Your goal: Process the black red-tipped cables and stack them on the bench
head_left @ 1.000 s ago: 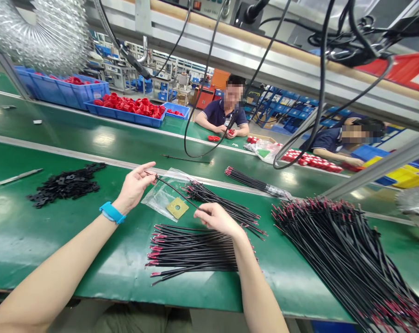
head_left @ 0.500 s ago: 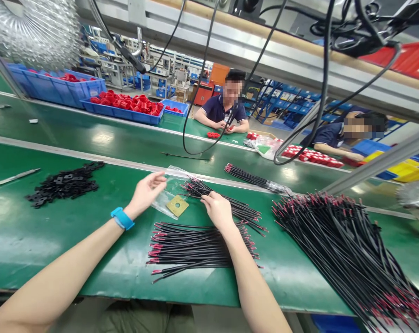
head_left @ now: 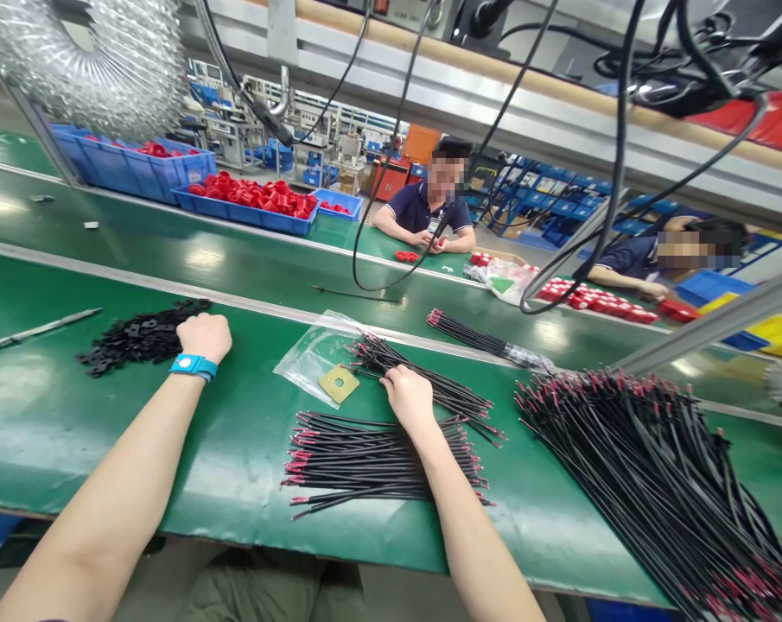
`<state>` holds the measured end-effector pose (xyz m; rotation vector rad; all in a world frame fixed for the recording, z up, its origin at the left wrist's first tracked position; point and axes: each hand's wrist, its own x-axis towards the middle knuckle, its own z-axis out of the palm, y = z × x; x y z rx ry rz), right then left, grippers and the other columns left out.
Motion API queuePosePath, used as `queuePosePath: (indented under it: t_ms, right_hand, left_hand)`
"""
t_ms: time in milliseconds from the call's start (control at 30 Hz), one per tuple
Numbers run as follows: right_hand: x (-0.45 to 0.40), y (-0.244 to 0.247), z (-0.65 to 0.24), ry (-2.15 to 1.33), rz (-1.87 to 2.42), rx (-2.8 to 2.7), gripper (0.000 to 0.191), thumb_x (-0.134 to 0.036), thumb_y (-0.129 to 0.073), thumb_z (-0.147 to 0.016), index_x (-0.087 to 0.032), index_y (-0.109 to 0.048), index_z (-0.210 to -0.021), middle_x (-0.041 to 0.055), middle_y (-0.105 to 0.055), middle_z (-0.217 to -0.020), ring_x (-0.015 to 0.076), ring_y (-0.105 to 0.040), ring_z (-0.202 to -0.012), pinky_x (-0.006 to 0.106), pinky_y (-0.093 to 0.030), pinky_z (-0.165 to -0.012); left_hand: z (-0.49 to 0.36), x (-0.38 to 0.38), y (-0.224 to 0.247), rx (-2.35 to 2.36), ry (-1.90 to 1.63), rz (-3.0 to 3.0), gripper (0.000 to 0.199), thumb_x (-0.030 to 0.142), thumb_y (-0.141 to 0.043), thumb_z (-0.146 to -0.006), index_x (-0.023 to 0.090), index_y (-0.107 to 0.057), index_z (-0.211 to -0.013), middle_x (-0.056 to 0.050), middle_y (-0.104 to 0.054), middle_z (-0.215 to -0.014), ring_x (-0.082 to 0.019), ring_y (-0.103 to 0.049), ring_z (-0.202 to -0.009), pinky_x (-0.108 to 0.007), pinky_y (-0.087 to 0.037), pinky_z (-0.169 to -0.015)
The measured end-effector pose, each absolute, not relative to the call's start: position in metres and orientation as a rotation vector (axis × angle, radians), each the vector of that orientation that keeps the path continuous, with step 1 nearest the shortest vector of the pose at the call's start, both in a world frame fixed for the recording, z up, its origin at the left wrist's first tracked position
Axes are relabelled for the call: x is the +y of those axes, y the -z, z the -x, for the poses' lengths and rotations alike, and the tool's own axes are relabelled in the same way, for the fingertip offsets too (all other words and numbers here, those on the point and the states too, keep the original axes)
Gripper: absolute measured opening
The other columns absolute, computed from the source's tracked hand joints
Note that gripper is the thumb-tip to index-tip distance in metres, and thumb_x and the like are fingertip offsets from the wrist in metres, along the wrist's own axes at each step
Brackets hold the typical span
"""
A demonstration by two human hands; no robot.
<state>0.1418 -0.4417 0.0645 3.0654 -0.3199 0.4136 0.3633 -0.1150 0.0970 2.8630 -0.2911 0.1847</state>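
My left hand [head_left: 205, 335], with a blue wristband [head_left: 194, 365], is at the right edge of a heap of small flat black parts [head_left: 137, 337]. Its fingers curl downward and closed; anything inside them is hidden. My right hand [head_left: 408, 396] pinches a black cable [head_left: 368, 372] at the near side of a loose bundle of black cables with red-tipped ends [head_left: 429, 374]. Below it, partly under my forearm, lies a row of similar cables [head_left: 365, 458]. Left of my right hand, a yellowish square plate with a round hole [head_left: 348, 390] rests on a clear plastic bag [head_left: 303, 354].
A large stack of black cables [head_left: 630, 466] covers the right side. Another cable bundle [head_left: 472, 333] lies beyond the metal strip. A pointed metal tool [head_left: 44, 329] is at far left. Dark cords [head_left: 407, 95] hang from the overhead rail. Two people sit across, near blue trays [head_left: 244, 220].
My left hand has moved left from beside the plastic bag to the heap of black parts, and its fingers have curled in. My right hand stays by the cable bundle. The view has shifted slightly.
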Motion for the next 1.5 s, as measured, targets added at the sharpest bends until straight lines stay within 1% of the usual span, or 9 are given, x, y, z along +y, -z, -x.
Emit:
queuePosePath:
  t_ms: [133,267,433,567,767,933,1033,1167,1500]
  right_hand:
    - [-0.443,-0.066,-0.141,-0.353,-3.074,-0.41,0.021,-0.027,-0.055,-0.094,-0.015,-0.068,-0.084,0.0088,-0.065,-0.085,0.018,-0.062,-0.077,0.027,-0.036,-0.062]
    - [-0.435,-0.074,-0.137,-0.491,-3.178,-0.384,0.018,-0.028,-0.057,-0.094,-0.016,-0.069,-0.088,0.0071,-0.065,-0.087,0.0172,-0.062,-0.079,0.026,-0.037,-0.065]
    - [-0.403,-0.083,-0.13,-0.439,-3.55,0.167,0.022,-0.042,-0.065,-0.088,-0.021,-0.07,-0.085,0.0013,-0.063,-0.082,0.0129,-0.058,-0.076,0.023,-0.038,-0.068]
    - [-0.383,-0.082,-0.126,-0.188,-3.635,0.435,0.013,-0.032,-0.073,-0.082,-0.02,-0.068,-0.081,-0.0004,-0.061,-0.078,0.013,-0.056,-0.077,0.022,-0.037,-0.068]
    - [-0.381,-0.085,-0.124,-0.056,-3.673,0.49,0.013,-0.023,-0.069,-0.085,-0.017,-0.06,-0.077,0.0005,-0.06,-0.078,0.0128,-0.054,-0.074,0.022,-0.036,-0.067]
    - [-0.396,-0.093,-0.123,-0.056,-3.807,0.211,0.006,-0.024,-0.054,-0.095,-0.019,-0.059,-0.095,-0.0013,-0.063,-0.076,0.0112,-0.056,-0.065,0.021,-0.036,-0.063]
    - [-0.408,-0.094,-0.124,-0.278,-3.76,0.042,0.014,-0.022,-0.052,-0.096,-0.021,-0.062,-0.104,-0.001,-0.066,-0.08,0.012,-0.059,-0.07,0.021,-0.038,-0.067]
    - [-0.411,-0.084,-0.129,-0.444,-3.608,-0.056,0.017,-0.021,-0.054,-0.094,-0.022,-0.069,-0.1,0.0016,-0.07,-0.093,0.0144,-0.063,-0.081,0.023,-0.041,-0.074]
    - [-0.396,-0.074,-0.135,-0.236,-3.235,0.034,0.024,-0.022,-0.048,-0.097,-0.019,-0.071,-0.09,0.0054,-0.064,-0.087,0.0146,-0.061,-0.076,0.024,-0.041,-0.067]
  left_hand:
    - [-0.36,-0.115,-0.103,-0.318,-0.149,-3.058,0.034,0.016,-0.042,-0.079,-0.005,-0.065,-0.091,-0.03,-0.058,-0.094,-0.041,-0.056,-0.092,-0.045,-0.039,-0.074]
    - [-0.36,-0.112,-0.107,-0.321,-0.162,-3.123,0.037,0.014,-0.039,-0.08,-0.007,-0.064,-0.097,-0.032,-0.056,-0.101,-0.043,-0.052,-0.099,-0.047,-0.039,-0.076]
    - [-0.363,-0.108,-0.106,-0.324,-0.088,-3.177,0.033,0.012,-0.042,-0.08,-0.005,-0.066,-0.095,-0.03,-0.06,-0.098,-0.039,-0.053,-0.097,-0.046,-0.039,-0.078]
    - [-0.362,-0.109,-0.107,-0.395,-0.008,-3.18,0.033,0.008,-0.043,-0.078,-0.002,-0.067,-0.097,-0.029,-0.062,-0.099,-0.038,-0.056,-0.096,-0.043,-0.041,-0.078]
    - [-0.361,-0.109,-0.111,-0.312,0.004,-3.21,0.039,0.008,-0.04,-0.081,-0.007,-0.065,-0.107,-0.035,-0.056,-0.112,-0.046,-0.051,-0.109,-0.048,-0.043,-0.082]
    - [-0.361,-0.108,-0.113,-0.326,0.041,-3.206,0.039,0.007,-0.04,-0.08,-0.005,-0.066,-0.107,-0.033,-0.058,-0.112,-0.044,-0.052,-0.11,-0.049,-0.044,-0.084]
    - [-0.36,-0.107,-0.114,-0.316,0.031,-3.204,0.039,0.007,-0.039,-0.081,-0.005,-0.065,-0.109,-0.032,-0.058,-0.112,-0.043,-0.053,-0.109,-0.048,-0.044,-0.084]
    - [-0.362,-0.105,-0.116,-0.263,0.026,-3.207,0.041,0.009,-0.038,-0.082,-0.007,-0.062,-0.112,-0.034,-0.054,-0.115,-0.042,-0.055,-0.107,-0.047,-0.046,-0.082]
    - [-0.367,-0.103,-0.116,-0.343,0.142,-3.227,0.029,0.009,-0.049,-0.076,-0.003,-0.069,-0.094,-0.029,-0.065,-0.099,-0.037,-0.062,-0.095,-0.046,-0.047,-0.078]
